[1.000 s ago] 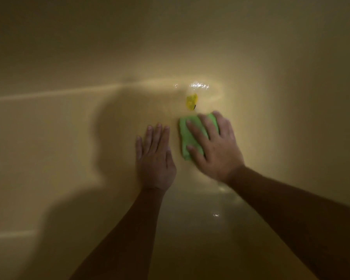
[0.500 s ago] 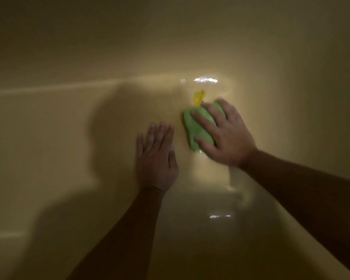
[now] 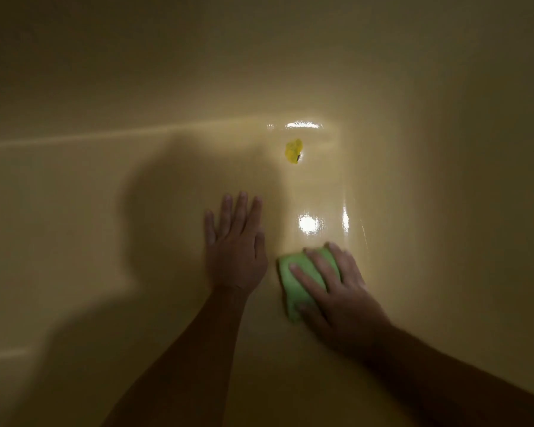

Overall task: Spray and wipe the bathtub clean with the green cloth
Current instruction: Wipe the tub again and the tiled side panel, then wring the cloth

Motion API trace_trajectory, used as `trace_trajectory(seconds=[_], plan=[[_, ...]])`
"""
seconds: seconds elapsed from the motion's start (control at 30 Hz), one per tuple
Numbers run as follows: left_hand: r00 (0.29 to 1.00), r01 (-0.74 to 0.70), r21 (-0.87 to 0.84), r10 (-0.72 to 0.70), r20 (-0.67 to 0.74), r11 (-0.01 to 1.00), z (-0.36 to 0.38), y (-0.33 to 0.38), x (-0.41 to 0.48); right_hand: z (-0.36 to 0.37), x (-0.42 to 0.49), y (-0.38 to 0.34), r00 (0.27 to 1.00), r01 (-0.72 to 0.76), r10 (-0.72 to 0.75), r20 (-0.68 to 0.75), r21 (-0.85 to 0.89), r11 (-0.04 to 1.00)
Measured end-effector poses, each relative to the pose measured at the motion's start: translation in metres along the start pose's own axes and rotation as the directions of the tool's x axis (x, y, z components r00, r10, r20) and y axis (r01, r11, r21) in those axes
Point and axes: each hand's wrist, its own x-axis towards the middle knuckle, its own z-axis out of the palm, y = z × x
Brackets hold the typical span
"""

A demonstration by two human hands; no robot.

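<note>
I look down into a dim, beige bathtub (image 3: 105,211) with a wet, shiny floor. The folded green cloth (image 3: 293,282) lies flat on the tub floor under my right hand (image 3: 336,291), whose straight fingers press it down. My left hand (image 3: 235,245) rests flat on the tub floor just left of the cloth, fingers straight and together, holding nothing. No spray bottle is in view.
A small yellow object (image 3: 293,152) sits on the tub floor beyond the hands, apart from the cloth. Bright wet glare (image 3: 309,224) lies between it and the cloth. The tub wall (image 3: 259,57) rises at the far side, and my shadow falls at the left.
My right hand has slid the green cloth back toward me, away from the yellow object that it nearly touched half a second ago. The left hand stays planted.
</note>
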Motion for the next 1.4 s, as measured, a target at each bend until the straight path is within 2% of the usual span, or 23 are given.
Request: trace_trajectory(seconds=[0.07,0.13,0.33,0.47,0.57,0.67,0.8,0.9,1.0,1.1,1.23,1.3,1.4], plan=[[1.000,-0.010,0.018,0.009,0.014,1.000,0.000,-0.001,-0.008,-0.004,-0.014,0.005,0.995,0.049,-0.048,0.087,-0.010,0.999],[1.000,-0.016,0.027,0.016,0.017,0.999,0.001,-0.002,-0.011,-0.011,-0.003,0.020,0.993,0.084,-0.080,0.088,-0.048,0.995],[0.999,-0.027,0.029,0.028,-0.026,0.999,0.004,-0.003,-0.009,-0.042,0.108,0.074,0.975,-0.077,0.048,-0.218,-0.126,0.989],[0.998,-0.035,0.036,0.037,-0.044,0.999,0.004,-0.006,-0.008,-0.054,0.165,0.077,0.940,-0.190,0.147,-0.307,-0.115,0.975],[0.998,-0.043,0.033,0.045,-0.034,0.999,0.004,-0.007,-0.007,-0.040,0.149,0.059,0.918,-0.247,0.213,-0.336,-0.062,0.967],[0.998,-0.064,-0.021,0.064,-0.022,0.998,0.002,-0.012,-0.009,-0.011,0.090,0.022,0.956,-0.161,0.155,-0.249,-0.004,0.987],[0.996,-0.088,-0.024,0.088,0.023,0.996,-0.004,-0.030,-0.020,0.017,0.012,-0.032,0.998,0.035,-0.032,-0.056,0.047,0.998],[0.993,-0.105,-0.002,0.105,0.048,0.994,-0.006,-0.038,-0.023,0.009,0.017,-0.026,0.983,0.177,-0.178,0.036,0.025,0.984],[0.997,-0.075,-0.004,0.075,0.023,0.997,-0.005,-0.039,-0.020,-0.006,0.061,-0.003,0.964,0.264,-0.263,0.029,-0.039,0.964],[0.999,-0.028,-0.028,0.027,-0.022,0.999,-0.005,-0.041,-0.017,-0.015,0.129,0.014,0.976,0.199,-0.204,-0.080,-0.065,0.978],[0.998,-0.055,-0.044,0.052,-0.047,0.998,-0.005,-0.047,-0.014,-0.043,0.224,0.032,0.972,0.071,-0.093,-0.217,-0.105,0.992],[0.997,-0.058,-0.049,0.056,-0.052,0.997,-0.005,-0.050,-0.012,-0.049,0.244,0.031,0.971,0.007,-0.033,-0.235,-0.109,0.994],[0.998,-0.062,-0.051,0.061,-0.032,0.997,-0.006,-0.055,-0.010,-0.033,0.225,0.019,0.957,-0.062,0.024,-0.290,-0.123,0.991]])
